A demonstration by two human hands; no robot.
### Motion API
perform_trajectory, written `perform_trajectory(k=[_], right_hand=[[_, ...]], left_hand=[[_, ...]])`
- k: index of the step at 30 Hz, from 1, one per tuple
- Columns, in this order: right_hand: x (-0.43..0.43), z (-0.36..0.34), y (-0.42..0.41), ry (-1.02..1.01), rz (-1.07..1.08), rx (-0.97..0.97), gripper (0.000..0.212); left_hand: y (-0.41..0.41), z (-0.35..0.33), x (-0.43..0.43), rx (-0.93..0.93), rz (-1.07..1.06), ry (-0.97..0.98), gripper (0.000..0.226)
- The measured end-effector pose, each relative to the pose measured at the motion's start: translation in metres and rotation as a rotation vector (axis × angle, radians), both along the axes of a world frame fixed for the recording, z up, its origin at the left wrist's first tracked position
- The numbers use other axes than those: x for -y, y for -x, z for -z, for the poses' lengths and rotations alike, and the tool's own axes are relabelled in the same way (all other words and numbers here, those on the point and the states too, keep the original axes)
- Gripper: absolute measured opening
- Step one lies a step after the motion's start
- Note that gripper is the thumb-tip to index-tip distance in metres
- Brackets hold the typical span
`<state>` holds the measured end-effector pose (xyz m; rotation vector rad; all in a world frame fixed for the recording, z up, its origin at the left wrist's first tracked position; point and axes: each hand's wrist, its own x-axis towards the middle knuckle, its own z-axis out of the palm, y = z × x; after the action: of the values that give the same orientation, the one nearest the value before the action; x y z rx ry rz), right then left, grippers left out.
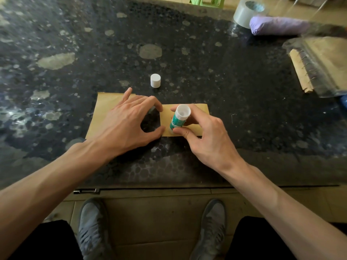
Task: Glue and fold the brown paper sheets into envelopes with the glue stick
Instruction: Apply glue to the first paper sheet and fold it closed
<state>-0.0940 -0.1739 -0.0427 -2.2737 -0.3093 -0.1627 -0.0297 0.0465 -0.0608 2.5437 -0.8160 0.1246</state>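
1. the left hand (122, 121) lies knuckles-up on the brown paper sheet (199, 113), fingers spread wide and arched. the tips of its index finger and thumb press the sheet flat and grip nothing.
2. the sheet lies on the worktop (244, 91) with its long axis running left to right, under and between both sets of fingers. a dark patch shows between the left thumb and index finger. i cannot tell whether it is shadow or bare worktop.
3. beyond the left fingertips, apart from the sheet, a white cap (155, 80) stands upright.
4. just right of the left thumb tip is the glue stick (178, 119). it is nearly upright, its top leaning away, and a hollow white end faces the camera. its lower end meets the sheet at the near edge.
5. its label is teal and white. no writing or brand can be read.
6. the right hand (208, 136) pinches the stick, thumb low on the barrel and fingers wrapped behind it.
7. judgement: gluing is under way and no fold is visible yet. the next stroke likely runs along the near edge, rightward away from the left fingers, so the right hand does the work while the left anchors the sheet.
8. far right, well apart from all fingers: a tape roll (244, 14), a purple bundle (277, 25), and more brown sheets in a clear wrapper (323, 61).
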Motion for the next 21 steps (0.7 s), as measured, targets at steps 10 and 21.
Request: perform_trajectory(k=[10,21], right_hand=[[0.0027,0.0008,-0.0019,0.082,-0.071,-0.006,0.036],[0.0056,0.001,0.0032,0.177,-0.022,0.102,0.036]], left_hand=[[0.0002,-0.0003,-0.0009,-0.014,0.01,-0.009,0.041],[0.0009,-0.0012,-0.001,-0.001,0.01,-0.007,0.041]])
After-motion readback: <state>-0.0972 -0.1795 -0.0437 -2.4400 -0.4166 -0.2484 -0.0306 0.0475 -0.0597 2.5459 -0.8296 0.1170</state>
